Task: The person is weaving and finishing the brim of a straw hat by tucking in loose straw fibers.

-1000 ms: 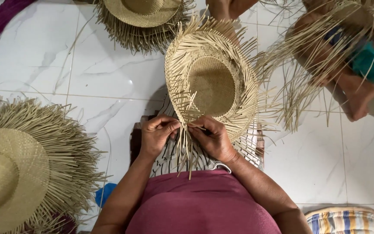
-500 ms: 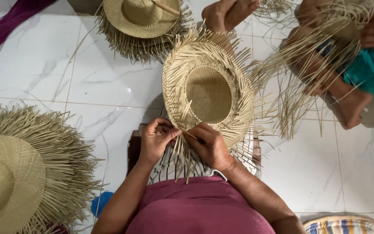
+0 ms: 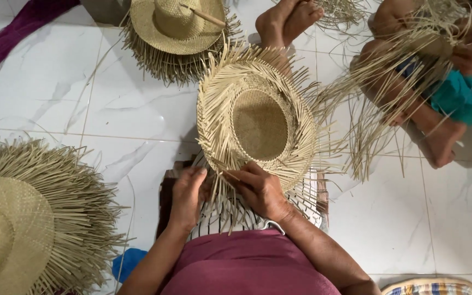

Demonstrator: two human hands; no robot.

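My left hand (image 3: 188, 192) and right hand (image 3: 260, 188) sit side by side at lower centre of the frame, both at the near brim edge of the pale, half-woven round straw hat (image 3: 258, 123). The hat lies straight ahead of the hands, crown up, loose straw ends radiating outward. Right hand slightly nearer the weave, fingers curled and pinching strands against the brim. Left hand loosely bent, fingertips on the hanging strands; whether it grips any I cannot tell. A finished fringed straw hat (image 3: 20, 232) lies on the white tiled floor (image 3: 110, 120), lower left.

Left straw hat (image 3: 12, 240) cut by edge; fingers (image 3: 241, 176) under loose strands.
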